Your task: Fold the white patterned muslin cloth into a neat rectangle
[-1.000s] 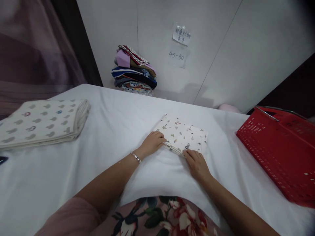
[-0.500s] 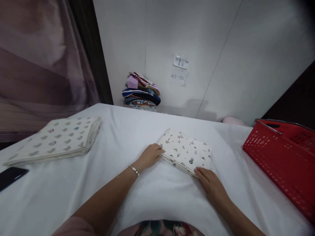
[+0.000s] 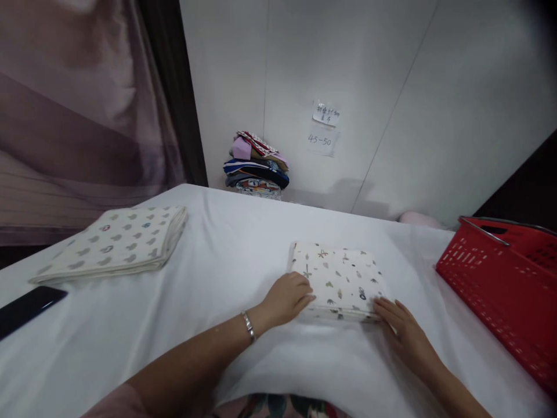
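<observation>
A folded white cloth [image 3: 337,276] with small scattered prints of plants and figures lies flat in front of me, its layered near edge facing me. My left hand [image 3: 287,297], a silver bracelet on its wrist, holds the near left corner with bent fingers. At the near right corner, my right hand [image 3: 404,331] has its fingertips over the edge; its thumb is partly hidden beneath the hand. Farther left lies a larger folded cream cloth [image 3: 126,238] with grey mouse-head-like prints, apart from both hands.
White fabric covers the table [image 3: 226,232]. A red perforated basket [image 3: 496,290] with a metal handle stands at the right. A black phone [image 3: 30,307] lies at the left. Behind the table are a stack of folded textiles [image 3: 256,165], a paper sign [image 3: 322,140] on the wall, and a curtain [image 3: 78,104].
The printed cloth has turned so its near edge lies nearly level across my view, and it sits slightly nearer and farther right. Both hands have moved along with it.
</observation>
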Demonstrator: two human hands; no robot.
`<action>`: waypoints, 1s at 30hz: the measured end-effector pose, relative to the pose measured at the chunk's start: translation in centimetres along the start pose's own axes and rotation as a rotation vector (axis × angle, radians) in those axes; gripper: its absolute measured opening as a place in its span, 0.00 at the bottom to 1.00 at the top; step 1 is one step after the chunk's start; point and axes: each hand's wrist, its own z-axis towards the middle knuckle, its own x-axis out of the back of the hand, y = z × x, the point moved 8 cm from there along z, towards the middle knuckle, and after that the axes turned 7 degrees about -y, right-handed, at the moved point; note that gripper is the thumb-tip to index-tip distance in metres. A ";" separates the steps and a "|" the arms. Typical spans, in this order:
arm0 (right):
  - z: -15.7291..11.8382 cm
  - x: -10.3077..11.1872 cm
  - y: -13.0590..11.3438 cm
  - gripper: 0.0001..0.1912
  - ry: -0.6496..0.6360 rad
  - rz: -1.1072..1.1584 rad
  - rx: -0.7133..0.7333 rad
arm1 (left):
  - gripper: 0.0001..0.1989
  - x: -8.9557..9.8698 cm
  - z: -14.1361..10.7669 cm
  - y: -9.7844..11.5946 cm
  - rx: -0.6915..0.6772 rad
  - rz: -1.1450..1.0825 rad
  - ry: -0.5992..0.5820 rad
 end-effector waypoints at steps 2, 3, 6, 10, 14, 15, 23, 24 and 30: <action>1.8 1.0 -1.0 0.18 0.022 0.047 -0.011 | 0.12 0.3 1.3 -0.4 0.029 -0.003 0.071; 2.8 1.4 -1.5 0.18 0.037 0.071 -0.014 | 0.13 -0.1 1.9 -0.6 0.048 0.010 0.073; 5.8 1.7 -2.8 0.18 0.051 0.131 -0.018 | 0.21 -2.7 2.8 -1.1 0.105 0.076 -0.045; 10.0 0.4 -3.4 0.21 -0.015 0.172 -0.038 | 0.22 -5.3 2.6 -1.5 0.133 0.118 -0.150; 13.6 -1.7 -0.5 0.28 -0.146 0.139 -0.164 | 0.23 -5.6 2.4 -1.9 0.131 0.134 -0.173; 14.1 -2.3 0.8 0.30 -0.183 0.109 -0.221 | 0.23 -5.6 2.4 -2.0 0.127 0.137 -0.176; 13.7 -5.6 6.2 0.34 -0.306 -0.016 -0.402 | 0.24 -5.3 2.9 -1.9 0.144 0.077 -0.310; 13.7 -5.7 6.2 0.34 -0.305 -0.022 -0.401 | 0.24 -5.0 3.6 -2.1 0.167 0.067 -0.348; 13.8 -5.7 6.2 0.34 -0.290 -0.034 -0.410 | 0.27 -2.4 8.4 -5.6 0.354 0.177 -0.077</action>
